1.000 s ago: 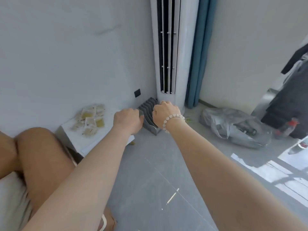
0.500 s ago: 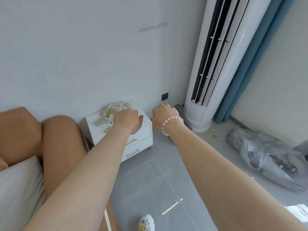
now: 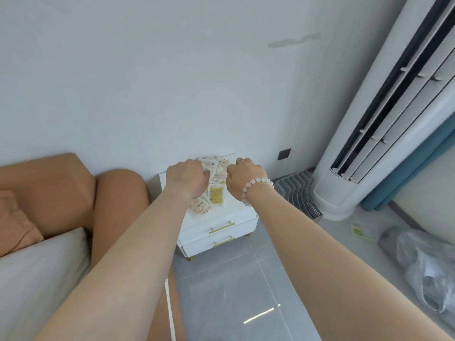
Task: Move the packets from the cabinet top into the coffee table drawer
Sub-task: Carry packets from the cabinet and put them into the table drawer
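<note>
- Grey shiny floor tiles (image 3: 229, 286) and a plain white wall (image 3: 147, 82) are seen all around
- A small white cabinet with two drawers and gold handles (image 3: 236, 217) is set against the wall, beside a soft orange-brown sofa (image 3: 61, 190)
- A heap of small pale paper packets (image 3: 216, 183) is spread over the cabinet top; one flat packet with a yellow front (image 3: 216, 196) is seen near the front of the heap
- The left hand (image 3: 188, 178) is held out over the left side of the heap, with its fingers curled down; only the back of the hand is shown, so it cannot be told if a packet is gripped
- The right hand (image 3: 246, 177) is held out over the right side of the heap, with its fingers curled too; it cannot be told if anything is held in it
- A bracelet of round white beads (image 3: 256, 189) is worn on the right wrist
- A tall white standing air cooler with dark slits (image 3: 384, 134) is placed in the corner, next to a blue curtain (image 3: 418, 173)
- A grey ribbed rack (image 3: 298, 190) is seen on the floor between the cabinet and the cooler
- A crumpled grey plastic bag (image 3: 423, 269) is left on the floor at the right
</note>
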